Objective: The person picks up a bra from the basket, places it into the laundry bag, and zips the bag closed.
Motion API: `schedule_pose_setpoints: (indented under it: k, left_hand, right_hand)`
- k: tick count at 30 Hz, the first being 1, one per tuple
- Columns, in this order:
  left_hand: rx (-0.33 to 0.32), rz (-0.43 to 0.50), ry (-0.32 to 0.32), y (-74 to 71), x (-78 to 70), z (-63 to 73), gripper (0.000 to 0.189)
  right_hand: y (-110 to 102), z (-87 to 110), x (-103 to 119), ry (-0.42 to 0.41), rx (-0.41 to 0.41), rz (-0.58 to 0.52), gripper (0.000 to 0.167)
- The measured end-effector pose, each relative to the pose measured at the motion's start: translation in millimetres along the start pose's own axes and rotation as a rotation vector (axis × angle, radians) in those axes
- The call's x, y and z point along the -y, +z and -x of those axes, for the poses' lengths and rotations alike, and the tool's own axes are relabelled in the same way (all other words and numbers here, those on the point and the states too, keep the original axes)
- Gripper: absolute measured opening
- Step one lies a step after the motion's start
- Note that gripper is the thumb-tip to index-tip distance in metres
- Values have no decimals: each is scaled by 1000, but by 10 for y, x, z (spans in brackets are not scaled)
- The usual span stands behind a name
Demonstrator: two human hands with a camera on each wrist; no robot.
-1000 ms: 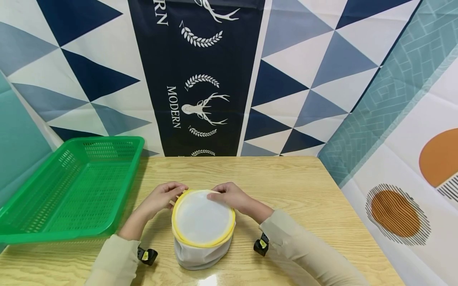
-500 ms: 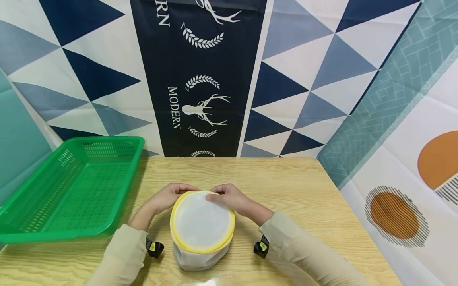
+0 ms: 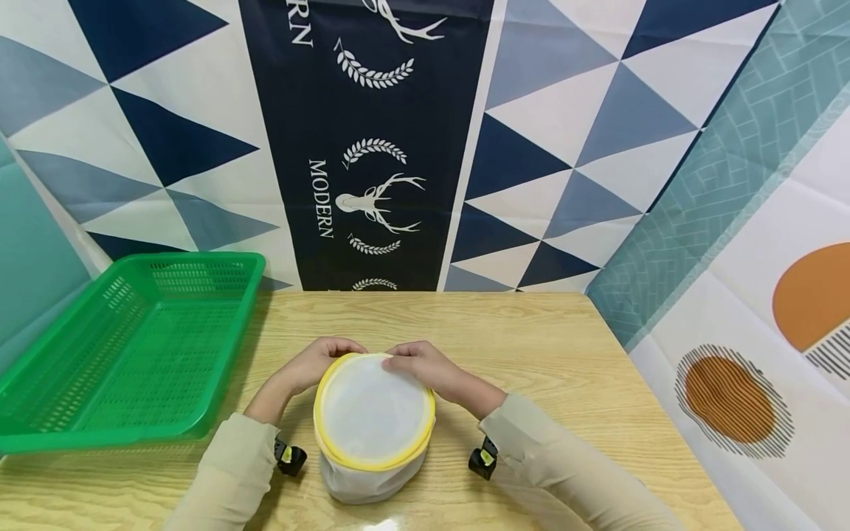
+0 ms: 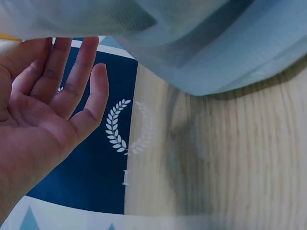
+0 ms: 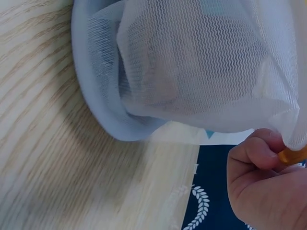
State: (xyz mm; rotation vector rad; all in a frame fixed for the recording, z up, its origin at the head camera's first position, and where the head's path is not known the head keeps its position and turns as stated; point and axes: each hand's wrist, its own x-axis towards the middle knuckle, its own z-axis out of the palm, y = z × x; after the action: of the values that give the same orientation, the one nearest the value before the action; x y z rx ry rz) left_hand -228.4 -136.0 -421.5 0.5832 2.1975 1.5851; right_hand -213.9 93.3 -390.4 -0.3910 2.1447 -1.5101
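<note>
A round white mesh laundry bag (image 3: 375, 409) with yellow trim stands on the wooden table, its flat top tilted toward me. At the far left of its rim, my left hand (image 3: 317, 363) holds the edge with thumb and forefinger; the tips are hidden. In the left wrist view the other fingers of this left hand (image 4: 57, 96) are spread, reaching up to the bag's pale side (image 4: 192, 43). My right hand (image 3: 425, 369) pinches the far right rim, thumb on the white top. The right wrist view shows the right hand (image 5: 264, 177) gripping the yellow edge (image 5: 293, 155) below sagging mesh (image 5: 192, 67).
A green perforated plastic basket (image 3: 222, 383) stands at the left of the table (image 3: 531, 346). A patterned cloth backdrop (image 3: 372, 110) rises behind the table's far edge. Black wrist cameras (image 3: 291, 459) hang below both sleeves.
My left hand has moved right along the far rim, closer to my right hand. The bag's top has shifted slightly left and toward me. The right hand stays nearly in place.
</note>
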Motion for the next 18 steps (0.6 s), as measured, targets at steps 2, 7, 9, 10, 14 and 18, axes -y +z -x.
schedule_pose_setpoints:
  k: [2,7,9,10,14,18]
  left_hand:
    - [-16,-36,15,-2,-14,-6,28]
    - [-45,-110,52,-4,-75,11,26]
    - [-55,-128,60,-5,-102,30,24]
    - [-59,-133,64,-7,-115,39,24]
    - [-86,-168,75,-22,-130,62,21]
    - [-100,-183,80,-39,-123,77,21]
  right_hand:
    - [8,-10,16,7,10,4,37]
    - [32,-45,63,33,20,24,44]
    - [41,-55,68,22,21,38,42]
    - [45,-60,64,16,20,42,40]
    - [55,-69,68,5,32,41,35]
    - [66,-70,80,13,46,25,33]
